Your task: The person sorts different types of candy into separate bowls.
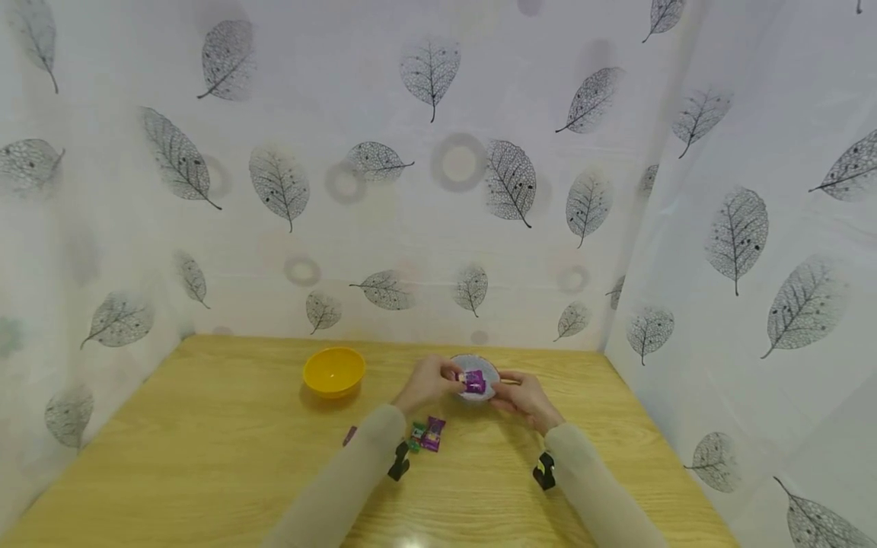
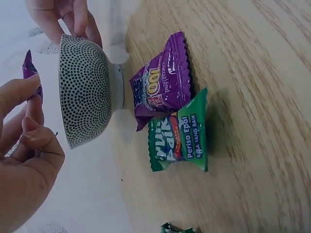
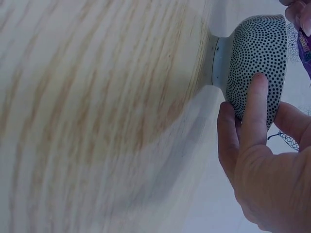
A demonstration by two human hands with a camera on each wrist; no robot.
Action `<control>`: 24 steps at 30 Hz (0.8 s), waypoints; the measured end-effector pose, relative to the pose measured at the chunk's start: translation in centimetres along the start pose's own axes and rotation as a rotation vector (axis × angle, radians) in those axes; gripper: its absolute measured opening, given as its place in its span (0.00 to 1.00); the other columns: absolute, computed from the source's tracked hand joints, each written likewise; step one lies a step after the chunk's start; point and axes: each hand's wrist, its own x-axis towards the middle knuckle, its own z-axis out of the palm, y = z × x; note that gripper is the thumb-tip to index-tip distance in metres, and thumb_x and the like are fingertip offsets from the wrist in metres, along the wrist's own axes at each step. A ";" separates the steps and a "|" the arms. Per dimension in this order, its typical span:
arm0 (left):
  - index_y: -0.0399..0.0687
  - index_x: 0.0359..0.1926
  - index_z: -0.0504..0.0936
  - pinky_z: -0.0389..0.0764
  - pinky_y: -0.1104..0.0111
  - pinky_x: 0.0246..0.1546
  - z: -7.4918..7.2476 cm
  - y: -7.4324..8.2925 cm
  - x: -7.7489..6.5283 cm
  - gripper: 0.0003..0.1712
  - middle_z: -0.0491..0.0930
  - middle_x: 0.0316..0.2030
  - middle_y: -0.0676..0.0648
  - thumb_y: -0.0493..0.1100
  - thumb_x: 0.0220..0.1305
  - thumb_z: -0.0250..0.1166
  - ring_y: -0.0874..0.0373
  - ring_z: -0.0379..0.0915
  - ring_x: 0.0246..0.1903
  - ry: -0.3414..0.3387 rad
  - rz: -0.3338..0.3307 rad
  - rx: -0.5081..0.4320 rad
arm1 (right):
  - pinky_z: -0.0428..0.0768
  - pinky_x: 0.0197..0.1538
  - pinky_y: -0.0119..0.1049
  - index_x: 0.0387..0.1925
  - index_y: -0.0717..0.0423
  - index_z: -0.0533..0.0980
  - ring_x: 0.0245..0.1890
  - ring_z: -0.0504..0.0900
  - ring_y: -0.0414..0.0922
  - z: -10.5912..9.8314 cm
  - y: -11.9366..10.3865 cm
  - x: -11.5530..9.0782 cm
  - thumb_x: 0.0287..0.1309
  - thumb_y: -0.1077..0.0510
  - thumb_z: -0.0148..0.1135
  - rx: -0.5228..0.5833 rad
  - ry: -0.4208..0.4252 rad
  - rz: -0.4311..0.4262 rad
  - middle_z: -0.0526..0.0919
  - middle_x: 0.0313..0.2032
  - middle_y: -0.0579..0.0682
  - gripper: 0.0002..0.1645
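Observation:
Between thumb and fingers, my left hand [image 1: 428, 382] pinches a purple-wrapped candy [image 1: 474, 381] over a small footed bowl [image 2: 86, 92] with black dots on white. My right hand [image 1: 524, 399] grips the bowl's side, its index finger [image 3: 256, 104] along the dotted wall and other fingers lower down. The bowl stands on the table. Nearer me lie another purple candy [image 2: 163, 82] and a green candy [image 2: 180, 138], touching each other. The left wrist view catches part of one more green wrapper [image 2: 177, 228] at its bottom edge.
A yellow bowl [image 1: 334, 372] stands to the left on the wooden table [image 1: 205, 441]. A small dark-purple wrapper [image 1: 350, 435] shows beside my left sleeve, which partly hides it. Leaf-patterned sheets [image 1: 411, 228] hang behind the table and at its sides.

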 end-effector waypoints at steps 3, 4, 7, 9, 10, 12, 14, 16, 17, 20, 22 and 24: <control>0.35 0.47 0.84 0.76 0.70 0.25 -0.1 -0.1 -0.1 0.19 0.79 0.27 0.48 0.38 0.54 0.73 0.59 0.72 0.26 -0.005 0.020 0.004 | 0.85 0.41 0.32 0.65 0.71 0.66 0.31 0.86 0.42 0.1 0.0 -0.1 0.66 0.66 0.57 -0.001 0.001 -0.001 0.78 0.53 0.72 0.28; 0.34 0.48 0.83 0.76 0.70 0.25 -0.1 -0.2 -0.2 0.20 0.79 0.28 0.48 0.38 0.54 0.72 0.59 0.72 0.26 -0.006 0.021 0.000 | 0.85 0.41 0.32 0.64 0.71 0.66 0.31 0.86 0.42 0.1 0.0 -0.1 0.65 0.67 0.58 0.003 0.004 -0.002 0.78 0.52 0.72 0.28; 0.33 0.50 0.82 0.77 0.69 0.29 -0.4 -0.3 -0.4 0.22 0.79 0.29 0.47 0.37 0.54 0.72 0.58 0.72 0.29 -0.001 0.015 -0.005 | 0.85 0.43 0.34 0.64 0.72 0.66 0.31 0.87 0.42 0.1 0.0 -0.2 0.65 0.67 0.58 0.006 -0.007 -0.013 0.78 0.52 0.73 0.28; 0.34 0.50 0.82 0.78 0.68 0.31 -0.7 -0.4 -0.6 0.21 0.79 0.30 0.47 0.36 0.55 0.72 0.57 0.73 0.30 -0.001 0.008 -0.007 | 0.85 0.45 0.36 0.64 0.73 0.65 0.32 0.87 0.43 0.1 0.0 -0.3 0.65 0.67 0.57 0.011 -0.014 -0.020 0.77 0.53 0.73 0.28; 0.34 0.49 0.82 0.78 0.68 0.32 -0.8 -0.4 -0.8 0.20 0.80 0.30 0.47 0.36 0.55 0.72 0.57 0.73 0.31 -0.004 0.013 -0.005 | 0.85 0.46 0.37 0.65 0.73 0.65 0.33 0.87 0.43 0.1 0.1 -0.3 0.65 0.67 0.57 0.009 -0.022 -0.025 0.77 0.54 0.73 0.28; 0.34 0.47 0.83 0.78 0.68 0.34 -1.1 -0.5 -0.9 0.17 0.81 0.30 0.47 0.36 0.55 0.71 0.57 0.74 0.32 -0.014 0.029 0.005 | 0.85 0.47 0.38 0.65 0.74 0.64 0.34 0.87 0.44 0.1 0.2 -0.4 0.66 0.67 0.57 0.014 -0.024 -0.029 0.76 0.55 0.73 0.29; 0.35 0.44 0.84 0.78 0.69 0.35 -1.4 -0.6 -1.1 0.15 0.82 0.31 0.47 0.37 0.56 0.71 0.58 0.74 0.32 -0.029 0.047 0.019 | 0.85 0.46 0.36 0.65 0.74 0.64 0.36 0.87 0.45 0.0 0.3 -0.4 0.66 0.66 0.57 0.012 -0.026 -0.030 0.76 0.55 0.73 0.29; 0.37 0.40 0.85 0.78 0.69 0.36 -1.7 -0.6 -1.1 0.11 0.83 0.31 0.48 0.37 0.56 0.71 0.59 0.75 0.32 -0.046 0.068 0.025 | 0.85 0.45 0.35 0.65 0.74 0.63 0.36 0.87 0.45 0.0 0.2 -0.5 0.66 0.66 0.57 0.014 -0.024 -0.027 0.76 0.55 0.73 0.29; 0.38 0.38 0.85 0.79 0.69 0.37 -1.9 -0.7 -1.2 0.09 0.83 0.31 0.49 0.37 0.56 0.71 0.60 0.75 0.32 -0.058 0.072 0.026 | 0.85 0.44 0.34 0.65 0.73 0.64 0.35 0.87 0.45 0.0 0.2 -0.5 0.66 0.67 0.57 0.016 -0.017 -0.023 0.76 0.55 0.73 0.29; 0.42 0.33 0.85 0.79 0.68 0.39 -2.4 -0.7 -1.5 0.04 0.84 0.30 0.51 0.38 0.58 0.70 0.58 0.77 0.33 -0.103 0.079 0.026 | 0.85 0.43 0.33 0.65 0.73 0.64 0.34 0.87 0.42 0.1 0.0 -0.5 0.66 0.66 0.57 0.007 -0.019 -0.019 0.75 0.56 0.74 0.29; 0.44 0.31 0.85 0.80 0.68 0.40 -2.8 -0.6 -1.9 0.02 0.85 0.30 0.49 0.38 0.58 0.70 0.57 0.78 0.33 -0.140 0.078 0.011 | 0.85 0.44 0.34 0.65 0.72 0.64 0.32 0.86 0.41 0.1 -0.1 -0.4 0.66 0.66 0.57 0.007 -0.017 -0.013 0.75 0.56 0.74 0.28; 0.42 0.32 0.85 0.80 0.68 0.39 -3.1 -0.5 -2.3 0.03 0.85 0.31 0.46 0.37 0.59 0.70 0.56 0.79 0.32 -0.178 0.084 -0.015 | 0.85 0.45 0.35 0.65 0.73 0.64 0.32 0.86 0.41 0.2 -0.2 -0.3 0.66 0.66 0.57 0.001 -0.023 -0.015 0.75 0.56 0.74 0.29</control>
